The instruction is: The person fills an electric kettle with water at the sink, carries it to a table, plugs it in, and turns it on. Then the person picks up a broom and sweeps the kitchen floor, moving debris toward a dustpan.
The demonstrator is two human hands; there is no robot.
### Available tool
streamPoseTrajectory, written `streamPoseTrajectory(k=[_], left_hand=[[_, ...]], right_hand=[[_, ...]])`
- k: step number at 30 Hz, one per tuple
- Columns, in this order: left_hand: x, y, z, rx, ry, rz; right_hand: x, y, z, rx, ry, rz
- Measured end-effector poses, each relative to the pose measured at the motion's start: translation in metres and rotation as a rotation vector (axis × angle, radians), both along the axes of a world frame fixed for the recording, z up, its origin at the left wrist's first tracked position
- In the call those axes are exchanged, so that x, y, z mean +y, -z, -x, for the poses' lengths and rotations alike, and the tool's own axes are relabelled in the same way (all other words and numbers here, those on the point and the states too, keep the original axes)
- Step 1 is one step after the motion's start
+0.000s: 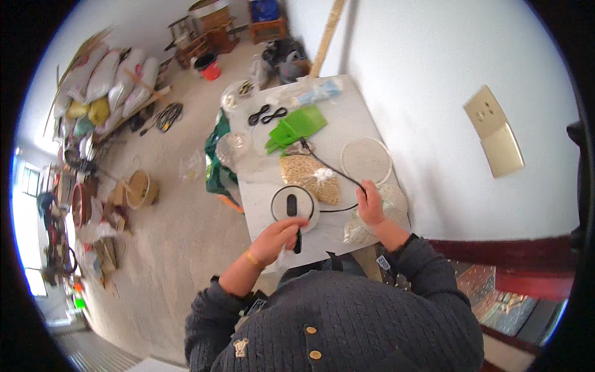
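My right hand [371, 204] is closed around a black power cord [335, 170]. One length runs up to the cord's dark end beside a bag of tan beans or kernels [309, 179]; another curves left toward a round white pot [315, 218]. A black-rimmed lid [279, 203] with a black oval knob [291, 205] lies over the pot, and a short black handle [298, 243] points toward me. My left hand [279, 239] is at the lid's near edge, fingers bent. Some clear plastic [282, 261] hangs below it; what the fingers grip is unclear.
The white table [258, 183] also carries a pale ring [389, 160], a clear bag [397, 202], green ribbed items [300, 124] and bundled black cables [267, 115]. A wall with sockets [487, 109] stands right. Left on the floor are a bucket [152, 190] and stacked sacks [102, 74].
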State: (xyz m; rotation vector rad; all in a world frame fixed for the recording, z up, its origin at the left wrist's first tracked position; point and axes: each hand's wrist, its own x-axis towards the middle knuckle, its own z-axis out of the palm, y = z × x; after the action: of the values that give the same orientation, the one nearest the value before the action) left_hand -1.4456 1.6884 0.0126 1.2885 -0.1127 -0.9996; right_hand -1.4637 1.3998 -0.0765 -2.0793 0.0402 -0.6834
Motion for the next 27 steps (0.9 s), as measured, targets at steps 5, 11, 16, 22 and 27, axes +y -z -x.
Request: streamPoseTrajectory(k=[5, 11, 16, 22, 27], left_hand=[[-0.109, -0.012, -0.046, 0.339, -0.12, 0.191], [-0.182, -0.037, -0.028, -0.141, -0.277, 0.305], [-0.241, -0.078, -0.011, -0.4, -0.142, 0.308], [-0.305, -0.082, -0.009, -0.67, 0.128, 0.406], [-0.333, -0.054, -0.004, -0.545, -0.022, 0.549]], right_hand=[[-0.005, -0.029, 0.089, 0.121, -0.165, 0.212], [-0.012, -0.02, 0.141, 0.133, 0.184, 0.183], [-0.056, -0.013, 0.202, 0.333, 0.224, -0.001], [-0.102, 0.016, 0.326, 0.67, 0.346, -0.261], [-0.106, 0.036, 0.43, 0.749, 0.534, -0.309]])
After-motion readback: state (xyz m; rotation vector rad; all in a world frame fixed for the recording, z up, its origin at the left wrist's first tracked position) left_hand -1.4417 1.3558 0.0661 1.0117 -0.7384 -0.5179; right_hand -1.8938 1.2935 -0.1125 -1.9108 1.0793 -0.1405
